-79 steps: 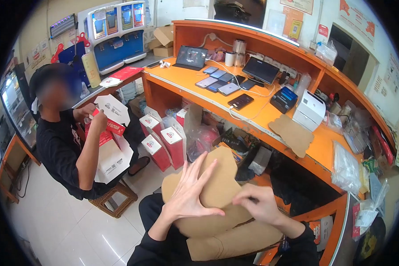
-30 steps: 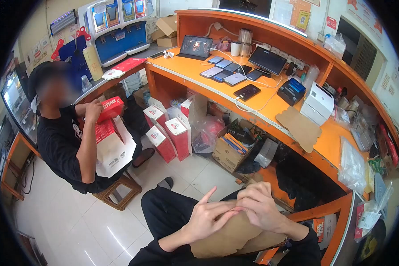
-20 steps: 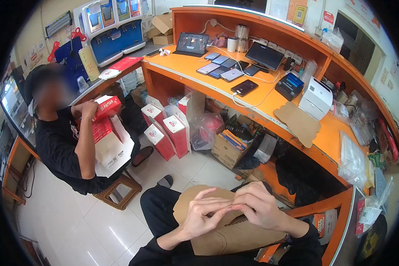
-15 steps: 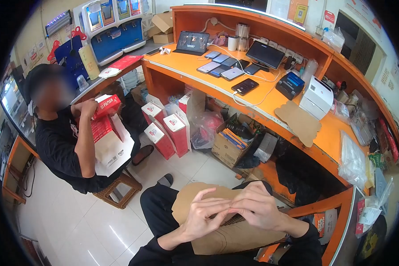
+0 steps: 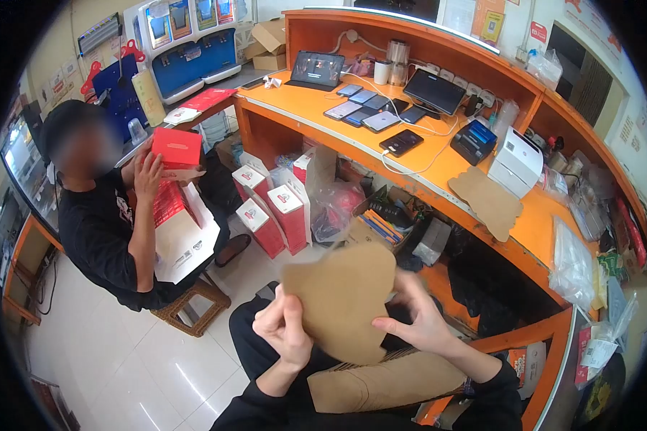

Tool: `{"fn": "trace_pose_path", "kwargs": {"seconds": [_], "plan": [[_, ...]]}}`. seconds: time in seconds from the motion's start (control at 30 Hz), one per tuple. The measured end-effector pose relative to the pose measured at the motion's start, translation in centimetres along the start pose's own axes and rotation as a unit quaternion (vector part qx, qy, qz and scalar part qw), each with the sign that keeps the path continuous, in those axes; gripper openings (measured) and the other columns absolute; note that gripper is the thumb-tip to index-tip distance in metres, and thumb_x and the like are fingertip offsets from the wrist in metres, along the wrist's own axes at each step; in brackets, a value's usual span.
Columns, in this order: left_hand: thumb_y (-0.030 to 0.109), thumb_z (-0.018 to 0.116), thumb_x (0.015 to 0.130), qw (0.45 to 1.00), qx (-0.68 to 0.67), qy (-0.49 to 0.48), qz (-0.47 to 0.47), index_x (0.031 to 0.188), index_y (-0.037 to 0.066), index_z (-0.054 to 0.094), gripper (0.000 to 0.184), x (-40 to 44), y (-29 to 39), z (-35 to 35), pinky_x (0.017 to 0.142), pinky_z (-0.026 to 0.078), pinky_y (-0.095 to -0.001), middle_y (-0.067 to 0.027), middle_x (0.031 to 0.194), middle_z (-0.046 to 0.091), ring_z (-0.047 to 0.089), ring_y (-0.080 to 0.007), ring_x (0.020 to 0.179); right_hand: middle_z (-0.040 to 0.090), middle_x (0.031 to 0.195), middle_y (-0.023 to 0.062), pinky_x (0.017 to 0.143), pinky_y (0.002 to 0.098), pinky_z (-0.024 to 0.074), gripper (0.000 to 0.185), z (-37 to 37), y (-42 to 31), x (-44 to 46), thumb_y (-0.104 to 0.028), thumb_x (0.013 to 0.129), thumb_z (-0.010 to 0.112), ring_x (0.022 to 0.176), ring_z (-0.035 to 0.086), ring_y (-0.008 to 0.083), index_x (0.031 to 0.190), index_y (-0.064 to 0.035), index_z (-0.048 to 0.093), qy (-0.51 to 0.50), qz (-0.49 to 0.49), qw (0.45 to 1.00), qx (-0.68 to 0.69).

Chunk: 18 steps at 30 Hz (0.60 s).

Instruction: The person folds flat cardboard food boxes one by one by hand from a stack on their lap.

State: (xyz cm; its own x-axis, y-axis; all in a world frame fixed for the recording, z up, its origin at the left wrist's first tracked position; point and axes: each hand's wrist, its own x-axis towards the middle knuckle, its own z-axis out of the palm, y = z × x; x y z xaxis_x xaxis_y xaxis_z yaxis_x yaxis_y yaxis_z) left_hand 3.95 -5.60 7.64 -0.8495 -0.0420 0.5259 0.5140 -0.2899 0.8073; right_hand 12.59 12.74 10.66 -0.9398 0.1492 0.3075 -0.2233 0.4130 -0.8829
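Note:
A brown cardboard piece (image 5: 345, 302) with a wavy cut edge stands raised over my lap, slightly blurred. My left hand (image 5: 286, 332) is closed on its left edge, thumb upright and fingers curled. At the right edge my right hand (image 5: 425, 320) holds it, thumb on the near face and fingers partly hidden behind. Under it, a second cardboard piece (image 5: 388, 382) lies across my lap, with ridged edges showing along its upper side.
To the left a co-worker (image 5: 108, 215) sits on a woven stool (image 5: 187, 310), handling a red box (image 5: 176, 149). Several red-and-white cartons (image 5: 287, 201) stand on the floor. The orange counter (image 5: 280, 100) carries phones, a tablet, a white printer (image 5: 515, 161) and another cardboard piece (image 5: 485, 197).
My hands were together over the cardboard on my lap; now they are apart, with one piece lifted between them. The co-worker has turned the red box so another face shows.

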Motion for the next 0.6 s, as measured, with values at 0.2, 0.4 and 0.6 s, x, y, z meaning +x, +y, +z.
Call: {"fn": "trace_pose_path", "kwargs": {"seconds": [0.2,0.4,0.6], "plan": [[0.018,0.059,0.091,0.977,-0.149,0.116,-0.096,0.105,-0.006,0.062,0.029,0.3,-1.9,2.6,0.077,0.044,-0.0227,-0.0112,0.101,0.064,0.058,-0.0122,0.087,0.063,0.072,-0.0007,0.054,0.0169,0.0407,0.017,0.8,0.8,-1.0,-0.012,0.089,0.061,0.062,0.051,0.0014,0.09,0.0045,0.065,-0.042,0.156,0.969,0.188],[0.032,0.073,0.073,0.858,0.384,-0.228,0.254,0.129,0.005,0.049,0.067,0.0,-1.1,2.6,0.108,0.023,-0.0429,-0.0188,0.143,0.035,0.033,-0.0296,0.133,0.054,0.065,0.0028,0.05,0.0237,0.0343,0.013,-0.5,1.0,-0.1,-0.008,0.087,0.061,0.057,0.046,0.0062,0.079,0.0029,0.061,-0.017,0.078,0.996,0.029],[0.027,0.069,0.075,0.87,0.217,-0.426,0.122,0.128,0.005,0.048,0.06,0.3,-2.0,2.9,0.098,0.037,-0.043,-0.012,0.128,0.052,0.05,-0.0293,0.117,0.05,0.065,0.0102,0.052,0.0289,0.0375,0.008,-0.4,0.2,0.1,-0.005,0.08,0.064,0.055,0.048,0.0208,0.078,0.0018,0.062,-0.041,-0.055,0.995,-0.076]]}}
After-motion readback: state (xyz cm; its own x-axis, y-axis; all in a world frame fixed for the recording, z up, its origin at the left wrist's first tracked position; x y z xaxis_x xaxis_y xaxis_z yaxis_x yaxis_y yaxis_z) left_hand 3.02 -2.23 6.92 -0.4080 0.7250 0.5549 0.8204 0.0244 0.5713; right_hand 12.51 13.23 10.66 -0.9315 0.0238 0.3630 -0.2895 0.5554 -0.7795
